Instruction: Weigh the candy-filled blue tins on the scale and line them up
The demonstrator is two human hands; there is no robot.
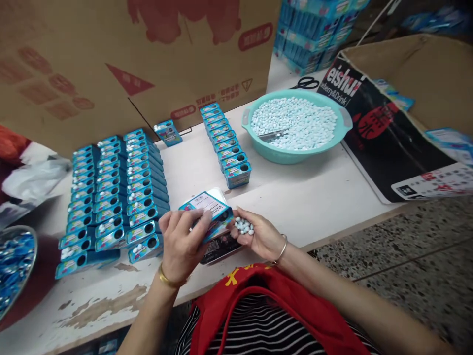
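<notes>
Two hands meet at lower centre: your left hand grips the blue tin, tilted toward your cupped right hand holding pale candies.

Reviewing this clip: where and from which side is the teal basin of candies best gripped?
Grip the teal basin by the two flat lugs on its rim, one at the left, one at the right, coming in from both sides. It is round, wide and full, so a one-sided grip would likely tip it.
</notes>
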